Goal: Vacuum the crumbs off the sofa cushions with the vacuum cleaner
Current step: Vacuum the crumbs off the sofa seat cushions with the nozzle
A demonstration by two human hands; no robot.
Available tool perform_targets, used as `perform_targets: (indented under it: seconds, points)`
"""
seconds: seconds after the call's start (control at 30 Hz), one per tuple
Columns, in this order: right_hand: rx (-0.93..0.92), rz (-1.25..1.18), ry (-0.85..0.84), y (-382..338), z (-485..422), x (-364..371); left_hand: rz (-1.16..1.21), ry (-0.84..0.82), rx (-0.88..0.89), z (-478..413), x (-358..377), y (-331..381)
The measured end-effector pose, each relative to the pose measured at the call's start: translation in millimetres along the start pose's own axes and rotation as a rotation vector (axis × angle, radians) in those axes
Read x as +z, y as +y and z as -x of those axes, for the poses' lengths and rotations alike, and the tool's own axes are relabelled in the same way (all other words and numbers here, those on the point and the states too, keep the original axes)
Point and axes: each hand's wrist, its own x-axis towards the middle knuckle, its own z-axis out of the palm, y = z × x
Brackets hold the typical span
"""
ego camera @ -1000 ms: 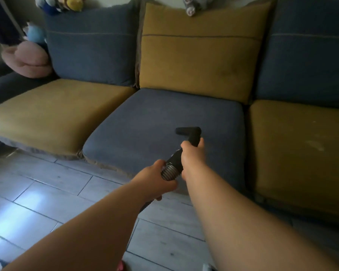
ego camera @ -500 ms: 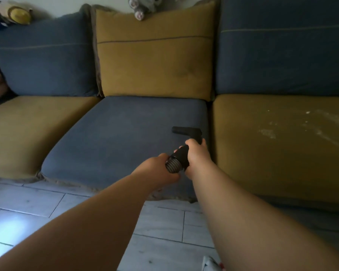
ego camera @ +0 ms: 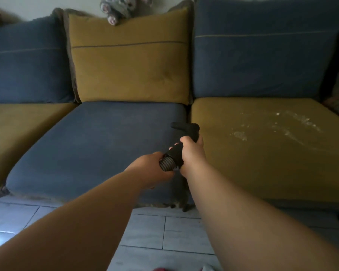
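I hold a black vacuum nozzle (ego camera: 186, 129) over the right edge of the blue seat cushion (ego camera: 98, 145). My right hand (ego camera: 193, 153) grips the black tube just behind the nozzle head. My left hand (ego camera: 153, 171) grips the ribbed hose (ego camera: 166, 163) at its end. White crumbs (ego camera: 241, 134) lie scattered on the mustard seat cushion (ego camera: 262, 163) to the right, spreading toward its far right side. The nozzle head is at the seam between the two cushions, left of the crumbs.
Blue and mustard back cushions (ego camera: 129, 63) line the sofa. A grey plush toy (ego camera: 117, 8) sits on top of them. Another mustard seat cushion (ego camera: 18, 130) lies at the left. Grey floor tiles (ego camera: 164, 231) run below the sofa front.
The view has swung right along the sofa, so the crumbed mustard cushion is now in fuller sight. Both hands kept their grip, and the nozzle moved right toward the seam.
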Motion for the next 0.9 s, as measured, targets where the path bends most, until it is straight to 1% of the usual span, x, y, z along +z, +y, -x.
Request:
perform_targets:
  seconds: [0.17,0.33,0.53,0.73,0.9]
  points:
    - [-0.071,-0.086,0.015,-12,5,-5,-0.006,-0.003,0.058,-2,-8,14]
    - [-0.147,-0.061,0.066,-41,15,-14,0.014,-0.011,0.118,0,-13,41]
    - [-0.151,-0.009,0.141,-57,16,-37,0.007,-0.040,0.135,-3,-6,62]
    - [-0.113,-0.042,0.175,-68,12,-64,0.019,-0.112,0.146,-16,10,83]
    - [-0.114,-0.060,0.198,-77,7,-80,0.032,-0.125,0.163,-22,22,96]
